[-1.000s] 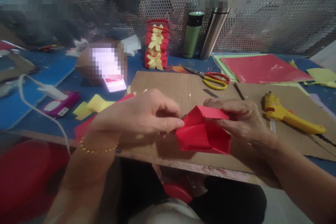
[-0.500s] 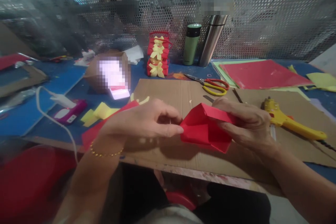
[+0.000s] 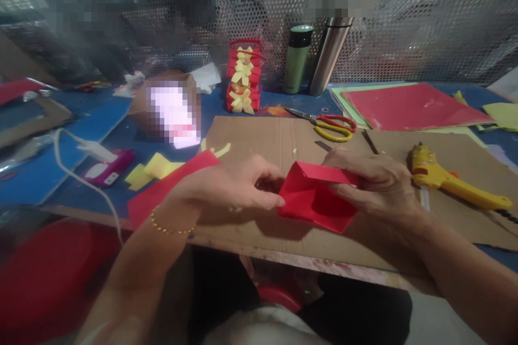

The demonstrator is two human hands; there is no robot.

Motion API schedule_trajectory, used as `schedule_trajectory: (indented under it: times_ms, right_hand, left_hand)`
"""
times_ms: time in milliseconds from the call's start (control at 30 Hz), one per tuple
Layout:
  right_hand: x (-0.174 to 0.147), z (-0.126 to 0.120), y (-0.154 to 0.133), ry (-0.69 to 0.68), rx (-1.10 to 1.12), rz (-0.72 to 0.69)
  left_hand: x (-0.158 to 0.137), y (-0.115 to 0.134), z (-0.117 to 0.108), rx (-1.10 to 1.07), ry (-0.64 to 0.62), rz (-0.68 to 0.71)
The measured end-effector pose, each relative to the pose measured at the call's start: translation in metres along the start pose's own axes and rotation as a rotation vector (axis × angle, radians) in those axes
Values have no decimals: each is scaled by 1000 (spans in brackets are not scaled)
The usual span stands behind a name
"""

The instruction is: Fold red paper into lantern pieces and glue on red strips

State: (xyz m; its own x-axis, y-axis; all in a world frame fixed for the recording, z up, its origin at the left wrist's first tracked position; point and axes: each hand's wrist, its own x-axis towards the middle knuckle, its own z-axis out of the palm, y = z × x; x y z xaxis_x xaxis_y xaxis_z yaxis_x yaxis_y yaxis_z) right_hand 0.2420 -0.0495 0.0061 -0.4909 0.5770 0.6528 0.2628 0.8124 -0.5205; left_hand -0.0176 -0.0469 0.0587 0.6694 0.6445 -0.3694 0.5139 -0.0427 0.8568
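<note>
Between my hands, just above the cardboard sheet (image 3: pixel 251 135), is a red paper box (image 3: pixel 315 205) with its open side facing me. My right hand (image 3: pixel 372 183) pinches its right side, thumb inside and fingers behind the upper wall. At the box's left edge, my left hand (image 3: pixel 238 183) grips the wall between thumb and fingers; a beaded bracelet circles that wrist. Under my left forearm lies a red paper sheet (image 3: pixel 162 188), beside folded yellow paper pieces (image 3: pixel 156 170). Finished red boxes with yellow bows (image 3: pixel 244 78) are stacked at the back.
Scissors (image 3: pixel 332 126) lie beyond my right hand, and a yellow glue gun (image 3: pixel 453 180) rests to its right. Behind stand a green tumbler (image 3: pixel 297 59) and a steel flask (image 3: pixel 329 59). Red paper (image 3: pixel 416 105) lies back right. A lit phone (image 3: pixel 174 113) and a purple power bank (image 3: pixel 109 167) are left.
The red box has turned and opened squarer, its left wall now standing up. My left hand has closed onto its left edge. The whole view has shifted slightly.
</note>
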Motion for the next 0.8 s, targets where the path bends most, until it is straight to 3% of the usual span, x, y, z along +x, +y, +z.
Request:
schedule_trajectory:
  times_ms: [300,467,800]
  right_hand:
    - [4,0,-1,10,20,122]
    - [2,0,-2,-18,9,178]
    - [-4,0,7,89,52,79]
  left_hand:
    - [-1,9,-3,125,44,-56]
    - [-2,5,0,224,80,-8]
    - [-7,3,1,272,80,83]
